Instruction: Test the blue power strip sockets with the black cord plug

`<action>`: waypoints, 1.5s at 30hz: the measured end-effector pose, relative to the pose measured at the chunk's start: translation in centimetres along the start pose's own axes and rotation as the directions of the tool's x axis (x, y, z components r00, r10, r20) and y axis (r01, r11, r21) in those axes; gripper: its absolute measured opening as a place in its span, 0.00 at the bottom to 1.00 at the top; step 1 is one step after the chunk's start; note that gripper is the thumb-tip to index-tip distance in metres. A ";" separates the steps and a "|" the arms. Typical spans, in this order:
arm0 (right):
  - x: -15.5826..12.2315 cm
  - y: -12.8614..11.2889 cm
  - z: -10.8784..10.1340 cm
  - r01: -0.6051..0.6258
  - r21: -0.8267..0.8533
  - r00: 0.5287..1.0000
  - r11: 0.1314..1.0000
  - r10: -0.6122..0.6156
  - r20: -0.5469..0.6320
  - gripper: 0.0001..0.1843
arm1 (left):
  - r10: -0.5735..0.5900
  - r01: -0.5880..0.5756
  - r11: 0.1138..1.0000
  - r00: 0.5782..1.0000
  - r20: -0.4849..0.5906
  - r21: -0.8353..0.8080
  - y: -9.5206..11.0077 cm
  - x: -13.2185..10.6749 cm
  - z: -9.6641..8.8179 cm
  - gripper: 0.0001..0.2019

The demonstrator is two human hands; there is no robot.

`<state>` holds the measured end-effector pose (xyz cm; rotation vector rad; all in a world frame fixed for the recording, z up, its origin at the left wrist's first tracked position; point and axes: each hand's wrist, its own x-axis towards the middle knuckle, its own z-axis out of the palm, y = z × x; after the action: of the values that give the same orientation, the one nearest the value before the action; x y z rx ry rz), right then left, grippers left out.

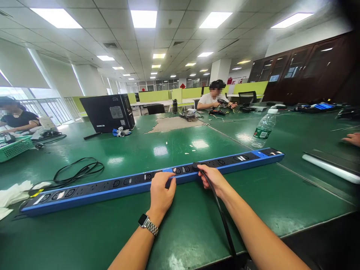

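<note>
A long blue power strip (104, 195) with black sockets lies slantwise across the green table in front of me. My left hand (161, 187), with a metal-band watch on its wrist, is at the strip's middle. Its fingers curl over the near edge, thumb low against the side. Just to the right, my right hand (209, 177) grips a black plug (196, 166) where its cord begins. That plug sits at the strip's socket face; how deep it is in cannot be seen. From the hand the black power cord (222, 213) runs down over the table's near edge.
A coiled black cable (77, 170) lies left behind the strip. A water bottle (263, 129) stands beyond its right end. Further back are a black computer case (108, 112) and blue-white gloves (121, 132). Other people sit at left and far side; a person's hand (353, 138) shows right.
</note>
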<state>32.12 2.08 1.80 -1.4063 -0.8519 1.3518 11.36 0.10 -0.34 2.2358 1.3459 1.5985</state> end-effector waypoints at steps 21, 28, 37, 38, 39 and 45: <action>-0.1 1.8 -0.3 0.284 -0.039 0.959 0.958 -0.284 0.011 0.28 | -0.053 0.051 0.998 0.997 0.058 0.027 -0.5 0.1 0.2 0.06; -0.6 1.6 0.0 0.334 0.054 0.941 0.941 -0.337 0.041 0.26 | -0.050 0.049 0.999 0.997 0.058 0.013 -0.3 0.1 0.2 0.06; -0.8 1.4 0.0 0.393 0.159 0.913 0.906 -0.405 0.054 0.23 | -0.055 0.055 0.999 0.996 0.068 0.003 -0.4 0.1 0.1 0.06; -0.9 1.3 0.0 0.410 0.198 0.904 0.890 -0.426 0.042 0.22 | -0.058 0.058 0.998 0.996 0.071 0.005 -0.3 0.1 0.1 0.06; -1.1 1.2 0.0 0.425 0.224 0.896 0.877 -0.443 0.035 0.21 | -0.063 0.062 0.998 0.995 0.076 0.007 -0.3 0.0 0.1 0.07; -2.0 1.7 0.6 0.391 0.029 0.881 0.920 -0.383 0.278 0.27 | -0.065 0.057 0.995 0.992 0.105 0.076 0.5 -0.1 0.0 0.26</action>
<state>31.00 -0.17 0.86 -1.0033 -1.2694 1.2396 11.63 -0.24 -0.13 2.2615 1.4510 1.4104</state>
